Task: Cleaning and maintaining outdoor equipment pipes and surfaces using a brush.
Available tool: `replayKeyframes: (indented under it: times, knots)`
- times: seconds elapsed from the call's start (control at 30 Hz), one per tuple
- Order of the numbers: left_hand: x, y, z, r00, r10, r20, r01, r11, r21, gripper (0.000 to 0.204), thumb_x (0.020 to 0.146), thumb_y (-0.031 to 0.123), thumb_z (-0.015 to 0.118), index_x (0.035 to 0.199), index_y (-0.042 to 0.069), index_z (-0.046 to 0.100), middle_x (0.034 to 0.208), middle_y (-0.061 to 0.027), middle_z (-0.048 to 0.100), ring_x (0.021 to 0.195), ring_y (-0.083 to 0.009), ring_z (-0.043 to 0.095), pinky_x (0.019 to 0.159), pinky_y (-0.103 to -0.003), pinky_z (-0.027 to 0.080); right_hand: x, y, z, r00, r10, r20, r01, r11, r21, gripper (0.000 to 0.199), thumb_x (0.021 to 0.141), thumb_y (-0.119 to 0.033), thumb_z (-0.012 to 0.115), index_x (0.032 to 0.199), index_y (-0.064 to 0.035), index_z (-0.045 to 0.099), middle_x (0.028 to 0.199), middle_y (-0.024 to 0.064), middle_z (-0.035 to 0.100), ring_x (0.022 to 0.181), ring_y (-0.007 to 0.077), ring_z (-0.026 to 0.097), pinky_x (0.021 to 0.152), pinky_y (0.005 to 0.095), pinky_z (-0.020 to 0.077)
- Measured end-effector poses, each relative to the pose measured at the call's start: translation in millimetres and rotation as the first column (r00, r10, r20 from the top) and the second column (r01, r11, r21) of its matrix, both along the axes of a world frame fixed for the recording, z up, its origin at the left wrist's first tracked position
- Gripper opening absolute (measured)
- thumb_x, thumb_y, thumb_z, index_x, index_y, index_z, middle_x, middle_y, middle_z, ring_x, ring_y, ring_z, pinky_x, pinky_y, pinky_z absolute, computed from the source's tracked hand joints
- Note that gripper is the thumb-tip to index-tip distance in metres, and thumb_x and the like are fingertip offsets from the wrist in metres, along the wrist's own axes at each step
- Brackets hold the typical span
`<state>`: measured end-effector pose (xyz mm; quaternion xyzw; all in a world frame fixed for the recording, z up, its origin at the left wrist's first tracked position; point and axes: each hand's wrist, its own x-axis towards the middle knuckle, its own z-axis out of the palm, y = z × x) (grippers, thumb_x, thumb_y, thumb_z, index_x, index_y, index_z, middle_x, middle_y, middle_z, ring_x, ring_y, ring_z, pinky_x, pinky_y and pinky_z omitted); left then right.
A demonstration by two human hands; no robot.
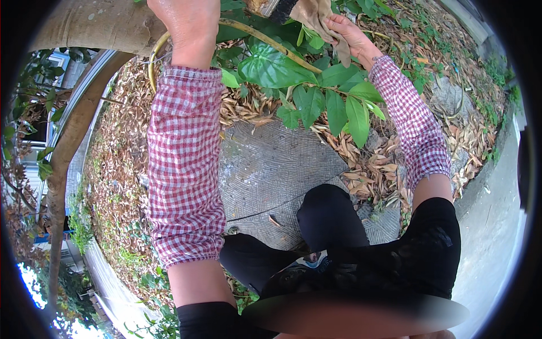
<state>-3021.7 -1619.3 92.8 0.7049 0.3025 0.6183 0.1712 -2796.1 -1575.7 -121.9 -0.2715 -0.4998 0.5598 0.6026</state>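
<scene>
My right hand is closed, its fingers pinching a tan, crumpled cloth. Against the cloth's left side, at the upper edge, is a wooden piece with a dark, bristly part, mostly cut off. My left hand reaches up beside a thick tree trunk. Its fingers lie beyond the picture's upper edge, so their hold cannot be seen. A yellowish, curved stem or hose arches behind that wrist and runs right toward green leaves. Red-and-white checked sleeve covers span both forearms.
Below the leaves lies a round, grooved stone slab beneath my knees. Dry leaves cover the soil around it. A thinner, bent trunk rises on the left. Pale pavement borders the right side, with a kerb between.
</scene>
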Motion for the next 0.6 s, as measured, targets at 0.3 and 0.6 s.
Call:
replayKeyframes:
  times: [0.3, 0.6]
  knots:
    - [-70, -34, -68, 0.966, -0.226, 0.123, 0.255, 0.901, -0.351, 0.023, 0.082, 0.018, 0.053, 0.088, -0.004, 0.054, 0.076, -0.0124, 0.06, 0.063, -0.013, 0.059, 0.047, -0.019, 0.048, 19, -8, -11, 0.969, -0.013, -0.245, -0.037, 0.98, -0.197, 0.043, 0.088, -0.03, 0.037, 0.123, -0.0049, 0.034, 0.117, 0.0129, 0.046, 0.099, 0.027, 0.051, 0.086, 0.0367, 0.0439]
    - [-158, -63, -223, 0.978, 0.118, 0.174, 0.035, 0.726, -0.687, 0.022, 0.084, 0.019, 0.051, 0.092, -0.001, 0.054, 0.083, -0.0099, 0.06, 0.072, -0.0123, 0.058, 0.052, -0.021, 0.05, -18, -33, 31, 0.942, 0.095, -0.323, -0.156, 0.973, -0.168, 0.052, 0.088, -0.039, 0.028, 0.127, -0.0051, 0.028, 0.124, 0.0184, 0.036, 0.102, 0.0345, 0.047, 0.088, 0.0437, 0.0396]
